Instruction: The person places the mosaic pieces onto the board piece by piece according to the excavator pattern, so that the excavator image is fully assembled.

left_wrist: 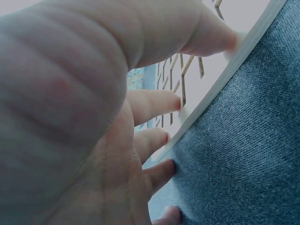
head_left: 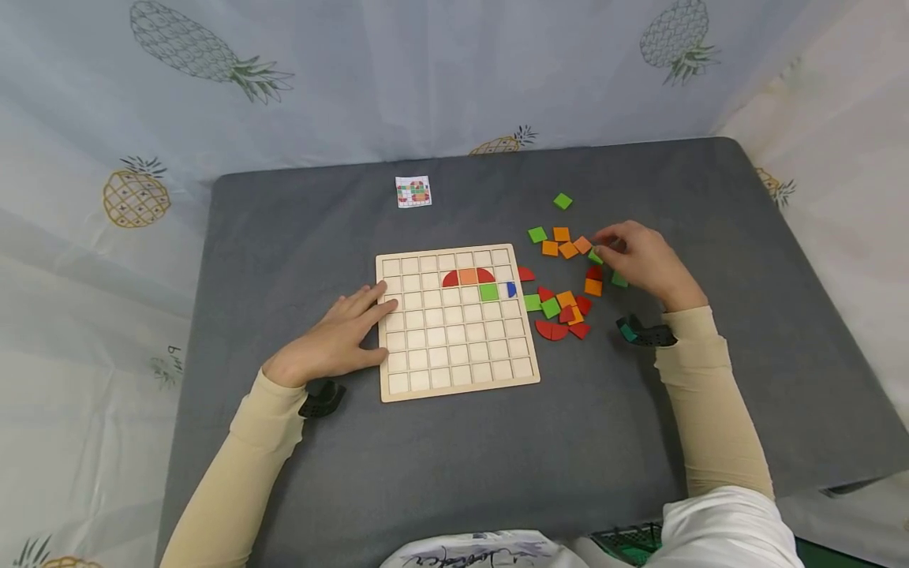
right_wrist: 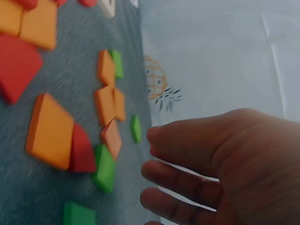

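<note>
My left hand point(head_left: 330, 335) lies at the left edge of a wooden grid board point(head_left: 458, 394), its spread fingers touching the rim. In the left wrist view the thumb point(left_wrist: 206, 35) rests on the board's edge. On the grid, an orange square point(head_left: 468, 276) sits between two red quarter-round pieces, with a green square point(head_left: 488, 292) and a blue piece point(head_left: 511, 289) nearby. My right hand point(head_left: 642, 260) hovers over loose pieces right of the board, its fingertips near a green square point(head_left: 595, 257). In the right wrist view its loosely bent fingers hold nothing, apart from the tiles.
A small printed pattern card point(head_left: 413, 192) lies behind the board. Several orange squares point(head_left: 561, 234) and red pieces point(head_left: 551, 330) are scattered to its right. One green square point(head_left: 562, 201) lies farther back. A pineapple-print curtain point(head_left: 398, 71) hangs behind the grey table point(head_left: 461, 465).
</note>
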Demonstrator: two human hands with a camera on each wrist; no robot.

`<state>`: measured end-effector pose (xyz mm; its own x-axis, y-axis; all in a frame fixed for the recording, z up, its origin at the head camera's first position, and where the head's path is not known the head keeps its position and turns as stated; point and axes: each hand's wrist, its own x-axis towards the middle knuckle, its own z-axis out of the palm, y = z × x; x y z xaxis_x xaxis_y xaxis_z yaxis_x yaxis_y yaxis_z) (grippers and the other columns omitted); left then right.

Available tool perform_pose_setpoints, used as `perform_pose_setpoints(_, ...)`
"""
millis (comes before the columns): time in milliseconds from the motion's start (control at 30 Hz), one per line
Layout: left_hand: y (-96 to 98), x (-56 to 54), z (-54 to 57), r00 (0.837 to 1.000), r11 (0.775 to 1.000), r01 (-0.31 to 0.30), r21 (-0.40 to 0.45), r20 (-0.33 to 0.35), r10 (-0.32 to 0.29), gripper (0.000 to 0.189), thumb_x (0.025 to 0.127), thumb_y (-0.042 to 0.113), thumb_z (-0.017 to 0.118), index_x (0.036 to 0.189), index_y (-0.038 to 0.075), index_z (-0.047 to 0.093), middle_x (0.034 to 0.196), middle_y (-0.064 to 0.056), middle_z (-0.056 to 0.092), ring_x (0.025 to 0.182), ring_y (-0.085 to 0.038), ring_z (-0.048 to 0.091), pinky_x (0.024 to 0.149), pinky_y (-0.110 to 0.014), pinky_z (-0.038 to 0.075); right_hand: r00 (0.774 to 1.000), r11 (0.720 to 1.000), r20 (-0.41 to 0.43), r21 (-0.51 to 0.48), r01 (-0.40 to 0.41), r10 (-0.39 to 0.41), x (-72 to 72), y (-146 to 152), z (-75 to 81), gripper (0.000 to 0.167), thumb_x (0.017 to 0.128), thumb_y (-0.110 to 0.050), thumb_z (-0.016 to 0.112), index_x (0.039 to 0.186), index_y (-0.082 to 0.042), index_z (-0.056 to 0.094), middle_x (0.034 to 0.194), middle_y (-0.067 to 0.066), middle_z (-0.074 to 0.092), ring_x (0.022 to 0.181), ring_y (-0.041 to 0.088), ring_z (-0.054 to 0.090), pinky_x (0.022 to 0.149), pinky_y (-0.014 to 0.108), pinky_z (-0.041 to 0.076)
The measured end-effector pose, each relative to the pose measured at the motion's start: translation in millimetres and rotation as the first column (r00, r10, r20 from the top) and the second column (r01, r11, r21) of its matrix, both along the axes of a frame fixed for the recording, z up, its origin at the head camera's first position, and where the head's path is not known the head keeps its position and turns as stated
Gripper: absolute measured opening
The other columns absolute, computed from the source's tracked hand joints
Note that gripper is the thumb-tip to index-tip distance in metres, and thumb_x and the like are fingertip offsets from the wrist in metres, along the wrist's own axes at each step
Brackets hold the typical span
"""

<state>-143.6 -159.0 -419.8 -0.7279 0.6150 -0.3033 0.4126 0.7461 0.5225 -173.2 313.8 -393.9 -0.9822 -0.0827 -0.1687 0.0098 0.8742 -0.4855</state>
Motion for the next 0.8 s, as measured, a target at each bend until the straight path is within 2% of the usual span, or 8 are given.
perform_pose_setpoints(267,-0.3,0.9,1.4,1.0,1.0,0.0,-0.003,0.009,0.0,0.076,0.095,0.027,0.066,0.16,0.009,0.031,0.172,-0.013,0.008,0.158,-0.041,0.007,0.125,-0.064,0.007,0.999,0.985,0.048,0.167,-0.028,0.02,-8.5,3.7,-14.4,0.048,0.102,-0.028,0.059,0.138,0.003,0.058,0.135,0.029,0.051,0.117,0.044,0.051,0.089,0.063,0.048)
perform_pose_setpoints(467,-0.5,1.2,2.7,1.0,1.0,-0.007,-0.004,0.017,0.007,0.076,0.095,0.027,0.066,0.16,0.009,0.031,0.172,-0.013,0.008,0.158,-0.041,0.006,0.126,-0.064,0.007,0.999,0.98,0.041,0.197,-0.017,0.009,-9.4,-0.3,-17.1,0.046,0.1,-0.025,0.06,0.137,0.002,0.059,0.13,0.028,0.055,0.108,0.041,0.056,0.084,0.06,0.051)
perform_pose_setpoints(600,-1.1,1.1,2.6,1.0,1.0,-0.005,-0.011,0.019,0.005,0.077,0.095,0.027,0.066,0.16,0.01,0.03,0.172,-0.012,0.007,0.159,-0.04,0.006,0.126,-0.063,0.006,1.0,0.983,0.021,0.182,0.003,-0.007,-7.8,-2.3,-17.5,0.044,0.1,-0.027,0.061,0.133,0.001,0.061,0.126,0.026,0.057,0.107,0.039,0.057,0.085,0.059,0.051)
perform_pose_setpoints(800,-1.7,0.5,1.5,1.0,1.0,-0.008,-0.018,0.019,0.009,0.076,0.095,0.026,0.066,0.161,0.01,0.03,0.173,-0.011,0.006,0.159,-0.039,0.005,0.126,-0.062,0.006,0.999,0.999,-0.007,-0.011,-0.034,0.034,-3.4,-9.7,-13.1,0.043,0.1,-0.028,0.065,0.133,-0.001,0.062,0.126,0.022,0.058,0.112,0.037,0.057,0.095,0.056,0.05)
